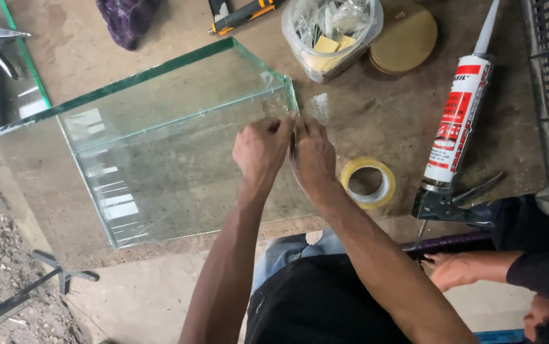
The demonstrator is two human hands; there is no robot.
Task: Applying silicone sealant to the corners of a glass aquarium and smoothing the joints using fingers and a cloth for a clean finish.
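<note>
Fingers [287, 127] of left hand [260, 150] and right hand [312, 156] pinched narrow together on glass tank [179, 140] corner, mid-tabletop [376, 108]. Plastic tub [332, 35] at 12 o'clock, holding yellow pieces. Tape roll [368, 182] at 3 o'clock; caulking gun [456, 134] beyond.

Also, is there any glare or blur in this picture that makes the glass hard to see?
Head view: pale window-like reflections lie on the glass panels at lower left; the green edges stay crisp; the fingers of both hands at the corner look slightly soft; light is even daylight, with weak shadows near the tape roll.
</note>
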